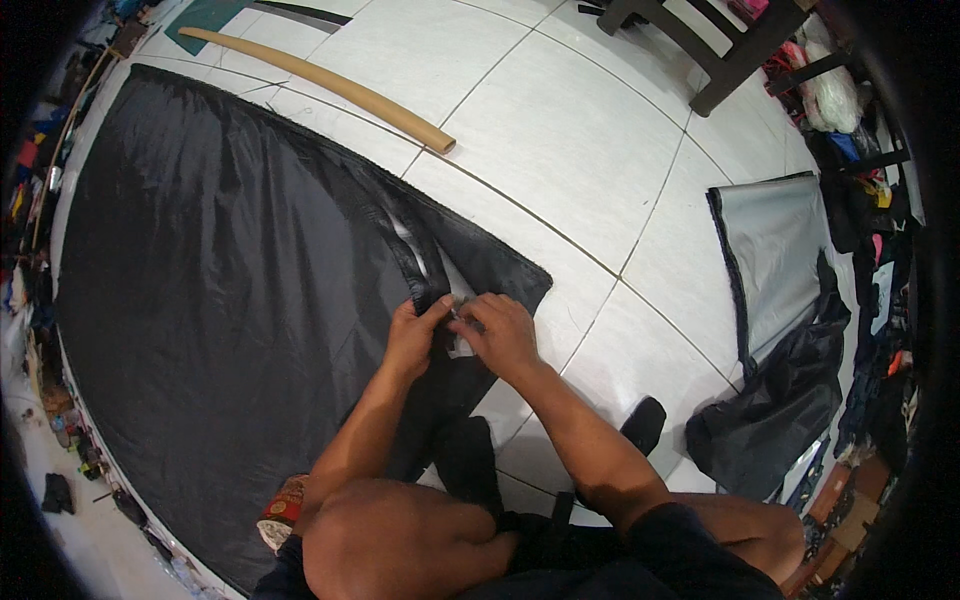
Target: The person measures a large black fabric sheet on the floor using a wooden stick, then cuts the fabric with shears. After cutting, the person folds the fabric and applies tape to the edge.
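A large sheet of black fabric point(230, 270) with a shiny surface lies spread over the floor to my left and in front of me. Near its right corner a raised strip point(405, 245) of the same cloth is gathered up, and pale grey lining shows in its fold. My left hand point(412, 335) is closed on the near end of this strip, thumb on top. Close beside it, my right hand point(500, 335) pinches at the same end with bent fingers. Whether a small part sits between those fingertips is hidden.
A long tan tube point(330, 90) lies beyond the fabric on white floor tiles point(560, 120). Another black and grey fabric piece point(770, 270) is at the right. Dark furniture legs point(715, 85) stand at the far right. A round red-labelled container point(283, 510) sits by my left knee.
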Demonstrator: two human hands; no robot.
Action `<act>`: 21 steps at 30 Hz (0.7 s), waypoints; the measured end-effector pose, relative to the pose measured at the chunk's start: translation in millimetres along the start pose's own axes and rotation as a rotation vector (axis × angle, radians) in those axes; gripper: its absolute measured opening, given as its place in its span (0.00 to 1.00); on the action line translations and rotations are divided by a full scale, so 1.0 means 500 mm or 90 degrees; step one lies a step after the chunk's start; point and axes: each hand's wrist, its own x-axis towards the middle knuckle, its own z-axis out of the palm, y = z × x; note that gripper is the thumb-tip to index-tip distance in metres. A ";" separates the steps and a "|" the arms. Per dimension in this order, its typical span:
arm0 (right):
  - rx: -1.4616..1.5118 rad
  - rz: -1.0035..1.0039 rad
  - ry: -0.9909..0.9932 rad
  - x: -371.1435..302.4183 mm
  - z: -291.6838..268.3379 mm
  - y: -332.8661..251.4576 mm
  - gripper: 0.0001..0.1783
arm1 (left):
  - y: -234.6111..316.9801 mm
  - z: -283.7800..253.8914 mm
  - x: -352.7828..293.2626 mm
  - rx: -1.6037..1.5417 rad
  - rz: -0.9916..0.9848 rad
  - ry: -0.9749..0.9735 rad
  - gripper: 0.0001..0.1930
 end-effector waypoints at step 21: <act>-0.044 0.001 0.024 0.003 -0.004 -0.021 0.12 | -0.009 -0.017 0.010 0.020 0.015 0.001 0.06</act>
